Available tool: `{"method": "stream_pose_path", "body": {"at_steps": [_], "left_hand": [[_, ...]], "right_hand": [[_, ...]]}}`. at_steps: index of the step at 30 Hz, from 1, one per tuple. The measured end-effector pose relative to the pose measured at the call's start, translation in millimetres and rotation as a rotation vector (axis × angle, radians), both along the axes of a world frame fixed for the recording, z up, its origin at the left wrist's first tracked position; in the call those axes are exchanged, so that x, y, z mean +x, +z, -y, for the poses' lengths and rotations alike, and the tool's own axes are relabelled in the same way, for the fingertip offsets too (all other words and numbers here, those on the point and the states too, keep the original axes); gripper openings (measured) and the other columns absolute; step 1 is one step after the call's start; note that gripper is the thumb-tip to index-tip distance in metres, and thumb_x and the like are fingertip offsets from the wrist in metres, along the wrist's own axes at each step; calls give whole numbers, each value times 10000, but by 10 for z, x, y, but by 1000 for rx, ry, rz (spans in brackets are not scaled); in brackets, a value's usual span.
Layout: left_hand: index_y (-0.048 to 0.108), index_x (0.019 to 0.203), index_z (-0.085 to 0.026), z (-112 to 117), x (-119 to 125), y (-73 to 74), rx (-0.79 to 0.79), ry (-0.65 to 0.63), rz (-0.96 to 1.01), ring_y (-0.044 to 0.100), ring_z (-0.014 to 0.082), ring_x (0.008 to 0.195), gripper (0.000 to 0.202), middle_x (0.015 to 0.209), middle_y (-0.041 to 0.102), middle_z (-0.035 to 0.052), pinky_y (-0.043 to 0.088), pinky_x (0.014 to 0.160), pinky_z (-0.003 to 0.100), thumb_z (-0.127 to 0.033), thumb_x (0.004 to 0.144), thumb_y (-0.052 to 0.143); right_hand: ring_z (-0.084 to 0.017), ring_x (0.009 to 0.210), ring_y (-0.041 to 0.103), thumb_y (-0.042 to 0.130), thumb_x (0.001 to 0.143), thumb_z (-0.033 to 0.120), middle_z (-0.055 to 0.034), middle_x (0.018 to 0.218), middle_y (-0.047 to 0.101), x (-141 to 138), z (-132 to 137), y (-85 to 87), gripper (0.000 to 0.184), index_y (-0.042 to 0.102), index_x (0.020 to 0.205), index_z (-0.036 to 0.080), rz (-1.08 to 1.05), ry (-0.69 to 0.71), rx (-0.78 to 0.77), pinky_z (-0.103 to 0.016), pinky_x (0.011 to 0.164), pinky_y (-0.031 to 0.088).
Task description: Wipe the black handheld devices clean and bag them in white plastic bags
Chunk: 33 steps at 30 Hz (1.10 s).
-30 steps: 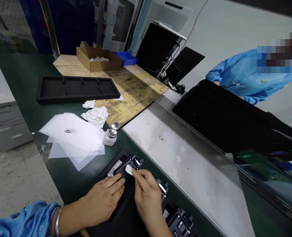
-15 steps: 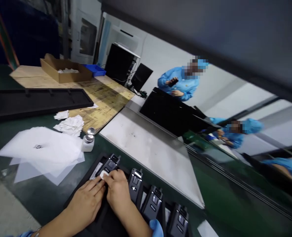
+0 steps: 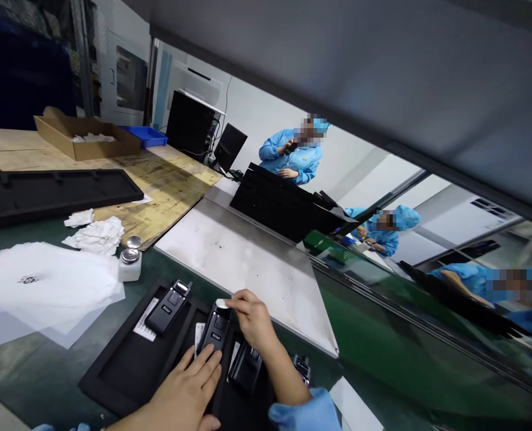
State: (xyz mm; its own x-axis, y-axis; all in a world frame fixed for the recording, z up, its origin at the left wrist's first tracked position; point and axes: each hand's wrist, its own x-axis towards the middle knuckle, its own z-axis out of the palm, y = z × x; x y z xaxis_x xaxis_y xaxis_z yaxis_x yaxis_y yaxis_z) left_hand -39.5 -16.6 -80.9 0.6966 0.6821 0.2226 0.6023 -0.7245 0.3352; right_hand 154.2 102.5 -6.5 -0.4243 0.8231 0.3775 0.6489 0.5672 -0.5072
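My left hand lies with fingers stretched out over the lower part of the second black handheld radio, steadying it from above. Pinched in the fingers of my right hand is a white wipe, pressed against that radio's top end. The radio sits in a compartment of a black tray, with a white label beside it. To its left lies another radio beside its own white label. A third radio and a fourth are partly hidden by my right hand and forearm.
A white dispenser bottle with its lid up stands behind the tray. Left of it are crumpled wipes and white sheets. A white board lies beyond, and a low shelf hangs overhead. Co-workers sit across the bench.
My right hand has moved right with the wipe from the first radio to the top of the second. My left hand has shifted right onto the second radio. The view has turned slightly right.
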Motion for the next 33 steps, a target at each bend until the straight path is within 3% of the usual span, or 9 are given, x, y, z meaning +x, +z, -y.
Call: {"method": "stream_pose_path", "body": {"at_steps": [4,8,12,16,19,22,25,28,33], "left_hand": [[407,1455,-170,-11,-21,36,-43,5,-8,320,290,1426,683,1533,369,102,301,1158,472,-383,855,654],[420,1441,-171,6,-32,97,-42,14,-37,334,284,1420,653,1530,376,91,333,1144,457,-361,860,650],[437,1425,-167,18,-11,140,-19,14,-69,359,287,1406,640,1526,383,87,368,1125,431,-357,854,657],[401,1447,-182,31,-27,186,-25,25,-97,367,278,1403,647,1539,363,67,385,1114,421,-312,859,638],[395,1451,-193,36,-40,235,-43,34,-94,358,279,1408,646,1546,351,59,369,1127,424,-312,863,633],[397,1449,-195,52,-40,291,-64,40,-69,337,270,1420,632,1549,353,49,346,1142,424,-315,871,623],[385,1454,-184,74,-30,333,-62,50,-61,324,260,1426,618,1552,350,47,351,1137,418,-310,888,600],[429,1424,-164,90,-20,339,-24,60,-79,344,270,1413,545,1536,384,58,368,1117,424,-331,921,555],[518,1348,-135,112,-12,302,102,68,-86,436,259,1349,430,1433,526,66,374,1098,419,-354,991,425]], "right_hand": [[-148,824,608,472,824,0,-24,869,639,-148,-82,-80,436,776,927,295,94,129,-29,-261,733,485],[-149,758,597,490,869,59,-26,819,628,184,25,-2,354,774,908,267,143,193,-41,-255,665,475],[-155,775,598,422,832,-9,-41,830,621,369,-5,74,438,770,906,247,145,158,-9,-264,676,491],[-159,848,595,433,844,-5,-46,894,624,109,-152,-16,444,758,988,261,120,144,34,-318,846,510],[-166,804,588,468,818,-9,-25,838,620,28,-160,-105,452,764,967,297,136,166,55,-450,1027,427],[-177,761,594,419,825,-14,-38,819,617,241,22,-133,469,768,952,273,150,119,63,-535,1032,405],[-169,746,607,415,852,12,-42,832,616,446,309,-114,446,761,969,269,84,0,17,-385,848,527],[-164,791,615,455,899,75,-52,905,623,316,576,-153,366,734,1051,257,-53,-99,-30,-265,670,522],[-186,745,576,403,885,45,-54,813,602,-156,805,-368,402,737,1046,201,98,-133,140,-495,941,443]]}}
